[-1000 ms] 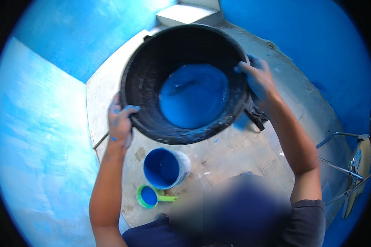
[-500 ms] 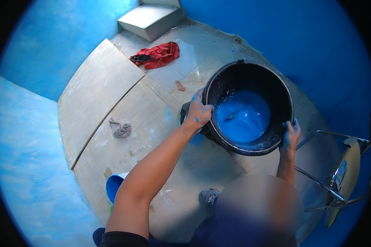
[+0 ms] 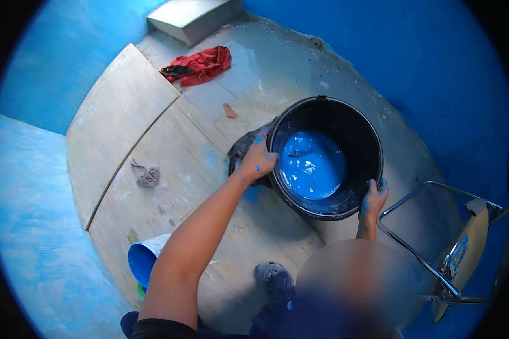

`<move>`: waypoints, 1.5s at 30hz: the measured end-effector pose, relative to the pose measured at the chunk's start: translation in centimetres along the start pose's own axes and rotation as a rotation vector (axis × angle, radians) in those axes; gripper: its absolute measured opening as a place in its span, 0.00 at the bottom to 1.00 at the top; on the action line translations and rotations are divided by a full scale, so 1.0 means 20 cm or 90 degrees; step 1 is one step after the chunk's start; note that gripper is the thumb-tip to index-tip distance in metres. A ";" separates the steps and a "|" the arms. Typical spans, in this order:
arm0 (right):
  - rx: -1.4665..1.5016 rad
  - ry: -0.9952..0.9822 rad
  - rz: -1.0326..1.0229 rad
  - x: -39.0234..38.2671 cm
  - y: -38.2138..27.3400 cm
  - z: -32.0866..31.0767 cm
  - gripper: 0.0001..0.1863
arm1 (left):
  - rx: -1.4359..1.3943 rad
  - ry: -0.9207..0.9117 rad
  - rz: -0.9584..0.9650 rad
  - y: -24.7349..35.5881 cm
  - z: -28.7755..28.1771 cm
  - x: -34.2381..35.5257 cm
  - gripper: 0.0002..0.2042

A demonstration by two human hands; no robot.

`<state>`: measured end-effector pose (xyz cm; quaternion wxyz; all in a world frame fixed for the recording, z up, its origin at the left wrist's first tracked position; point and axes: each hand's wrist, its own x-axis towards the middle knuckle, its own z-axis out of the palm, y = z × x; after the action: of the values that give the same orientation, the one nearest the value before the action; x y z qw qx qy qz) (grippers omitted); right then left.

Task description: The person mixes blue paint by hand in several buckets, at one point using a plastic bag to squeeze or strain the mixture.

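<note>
Between my two hands is a large black bucket (image 3: 353,121), its mouth turned toward me. Blue paint (image 3: 314,166) lies at its bottom, with shiny patches on the surface. My left hand (image 3: 258,155), smeared with blue, grips the rim on the left side, thumb over the edge. On the lower right side of the bucket, my right hand (image 3: 373,199) is closed on the rim, blue on its fingertips. A dark plastic-like bundle (image 3: 240,150) shows behind my left hand, partly hidden by the bucket.
A metal-framed chair (image 3: 418,251) lies at the right. Red cloth (image 3: 206,66) and a grey rag (image 3: 146,175) are on the stained floor (image 3: 209,186). A white container with blue inside (image 3: 141,263) sits by my left arm. A pale block (image 3: 195,20) stands at the far wall.
The bucket, held in both hands, has shifted left and slightly down in view. The paint inside has moved toward its left side. The whole view has also shifted a little.
</note>
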<state>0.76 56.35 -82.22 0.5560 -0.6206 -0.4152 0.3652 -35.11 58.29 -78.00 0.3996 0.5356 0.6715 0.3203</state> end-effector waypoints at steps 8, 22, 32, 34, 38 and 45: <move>-0.758 0.090 -0.334 -0.16 -0.52 0.23 0.33 | 0.076 -0.058 0.030 0.13 -0.34 -0.42 0.34; -0.202 -0.932 -0.785 -1.54 -1.42 1.41 0.25 | 0.302 0.236 -0.216 -0.20 -1.33 -2.31 0.30; -0.498 -1.033 -1.080 -2.38 -1.05 1.70 0.33 | -0.052 0.151 -0.716 -1.27 -1.35 -3.19 0.28; -0.639 -0.998 -0.963 -2.39 -1.03 1.76 0.33 | -0.384 0.172 -0.688 -1.28 -1.32 -3.18 0.25; -0.781 -1.083 -0.701 -2.31 -0.89 1.87 0.27 | -0.456 0.143 -0.643 -1.39 -1.29 -3.22 0.21; -0.629 -1.099 -0.604 -2.12 -0.80 1.82 0.20 | -0.400 0.171 -0.596 -1.44 -1.27 -3.28 0.19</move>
<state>-50.73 32.02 -70.77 -0.1469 -0.0883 -0.9606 0.2190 -63.85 -12.12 -77.96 0.5498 -0.0078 0.7545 0.3584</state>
